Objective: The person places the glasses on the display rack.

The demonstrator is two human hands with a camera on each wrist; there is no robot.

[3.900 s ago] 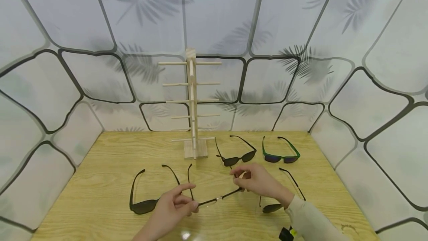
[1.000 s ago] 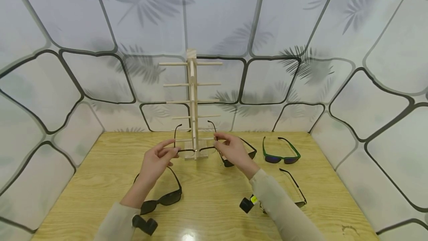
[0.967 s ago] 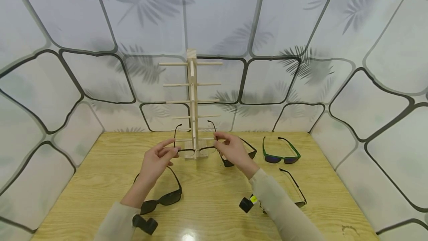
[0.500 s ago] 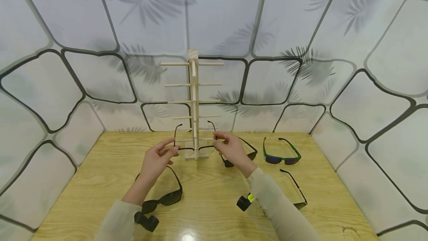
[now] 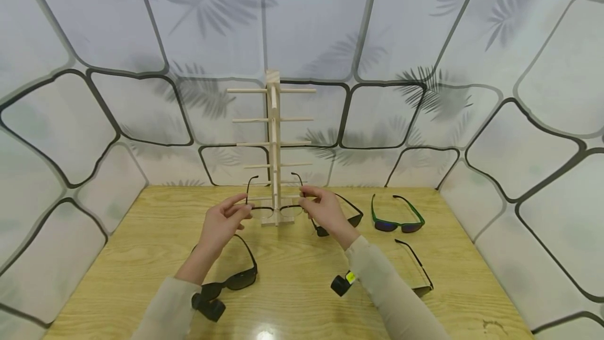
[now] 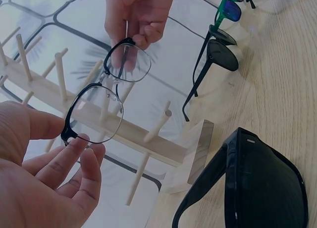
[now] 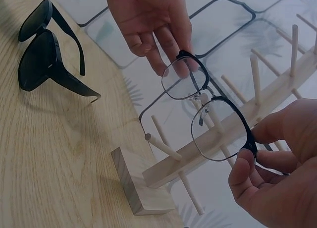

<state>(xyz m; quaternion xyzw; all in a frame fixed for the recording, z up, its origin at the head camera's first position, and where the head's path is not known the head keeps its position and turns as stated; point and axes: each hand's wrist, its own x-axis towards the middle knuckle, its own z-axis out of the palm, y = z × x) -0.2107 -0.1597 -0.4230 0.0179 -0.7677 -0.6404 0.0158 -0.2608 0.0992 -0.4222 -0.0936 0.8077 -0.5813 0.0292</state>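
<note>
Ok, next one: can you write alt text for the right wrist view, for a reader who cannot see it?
Two hands hold clear-lens glasses with a thin black frame just in front of a wooden rack of pegs: the right hand pinches one end, the left hand the other. Black sunglasses lie on the wooden table behind.

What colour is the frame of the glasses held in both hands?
Black, thin-rimmed, with clear lenses: the glasses show best in the right wrist view.

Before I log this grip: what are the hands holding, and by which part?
Both hands hold the clear-lens glasses: left hand and right hand each pinch an outer frame corner, by the hinge.
</note>
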